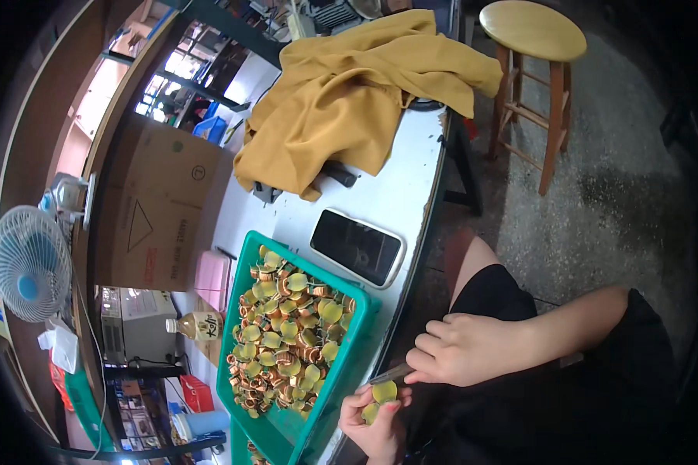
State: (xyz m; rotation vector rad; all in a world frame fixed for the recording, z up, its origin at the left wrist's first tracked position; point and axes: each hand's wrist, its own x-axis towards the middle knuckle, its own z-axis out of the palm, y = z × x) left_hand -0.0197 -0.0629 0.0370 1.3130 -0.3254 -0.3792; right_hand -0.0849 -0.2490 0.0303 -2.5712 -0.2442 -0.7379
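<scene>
My left hand (374, 435) pinches a small coil part by its edge, at the bottom of the view. The coil part (384, 392) shows two rounded yellow-green flaps. My right hand (465, 350) has its fingers curled round a thin, dark grey tool (393, 375), whose end reaches the coil part; its exact kind is unclear. Beside my hands, a green plastic tray (362, 310) on the white table holds a heap of similar parts (287, 341), with copper-coloured windings and yellow-green flaps.
A phone (357, 246) lies beside the tray on the white table (287, 225). Farther along is a mustard-coloured cloth (341, 101). A bottle (196, 326), a pink box (212, 279), a cardboard box (159, 205) and a fan (31, 263) stand beyond. A wooden stool (533, 31) stands at upper right.
</scene>
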